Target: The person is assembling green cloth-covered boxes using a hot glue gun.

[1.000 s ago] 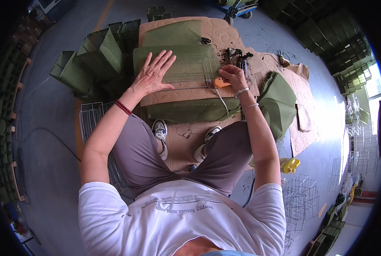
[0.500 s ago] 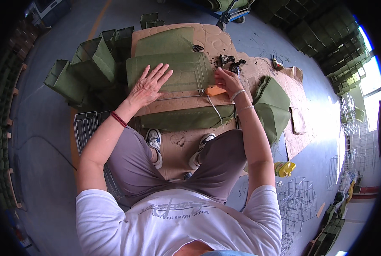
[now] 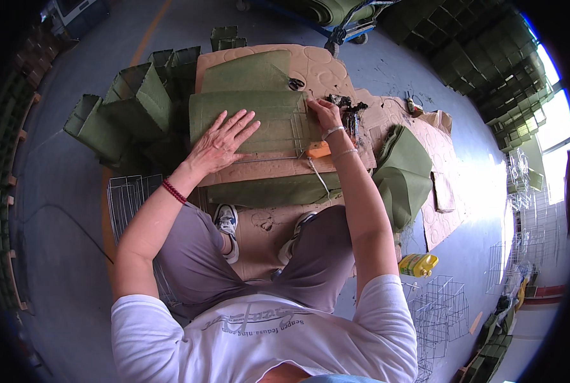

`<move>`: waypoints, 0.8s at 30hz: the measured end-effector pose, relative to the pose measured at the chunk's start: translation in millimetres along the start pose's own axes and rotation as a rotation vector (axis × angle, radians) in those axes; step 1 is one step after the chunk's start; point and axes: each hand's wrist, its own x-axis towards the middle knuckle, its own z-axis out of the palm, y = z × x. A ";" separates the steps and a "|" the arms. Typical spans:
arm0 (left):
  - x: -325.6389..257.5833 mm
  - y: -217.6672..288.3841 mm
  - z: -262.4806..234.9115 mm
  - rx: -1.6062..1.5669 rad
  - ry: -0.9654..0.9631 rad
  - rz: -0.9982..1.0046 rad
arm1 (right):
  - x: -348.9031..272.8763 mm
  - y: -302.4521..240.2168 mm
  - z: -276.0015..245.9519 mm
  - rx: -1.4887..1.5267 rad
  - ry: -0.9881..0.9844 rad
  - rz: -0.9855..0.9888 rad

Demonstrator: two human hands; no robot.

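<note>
My left hand (image 3: 221, 144) lies flat with fingers spread on a dark green fabric sheet (image 3: 246, 105) resting on cardboard. Thin wires of a frame (image 3: 296, 131) show at the sheet's right part. At that right edge, my right hand (image 3: 326, 115) has its fingertips pressed together by the sheet's upper corner. What they pinch, if anything, is too small to make out. Just below that hand is an orange object (image 3: 318, 150) with a white cord (image 3: 319, 177). Black-handled scissors (image 3: 296, 83) lie beyond the sheet, and a black-smeared clump (image 3: 354, 107) sits right of my fingers.
Green fabric boxes (image 3: 132, 96) stand at the left, with a wire grid (image 3: 128, 201) below them. Folded green fabric (image 3: 405, 169) lies at the right on cardboard (image 3: 443, 143). A yellow bottle (image 3: 417, 265) and wire frames (image 3: 439, 300) are on the floor. A blue cart (image 3: 348, 30) stands beyond.
My right hand has moved left, from beside the black-smeared clump to the sheet's right edge. My left hand stays flat on the sheet. The whole view has shifted slightly.
</note>
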 end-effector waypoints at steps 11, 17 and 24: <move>0.9 -0.5 -1.5 0.018 -0.035 0.001 | -15.8 -8.4 0.0 0.007 0.070 -0.024; -3.3 -3.9 -0.7 0.025 -0.045 -0.020 | -15.2 -12.4 -1.4 0.041 0.016 0.104; -0.8 -2.2 2.0 -0.017 -0.033 -0.015 | 22.9 -9.1 -3.0 0.083 0.092 0.228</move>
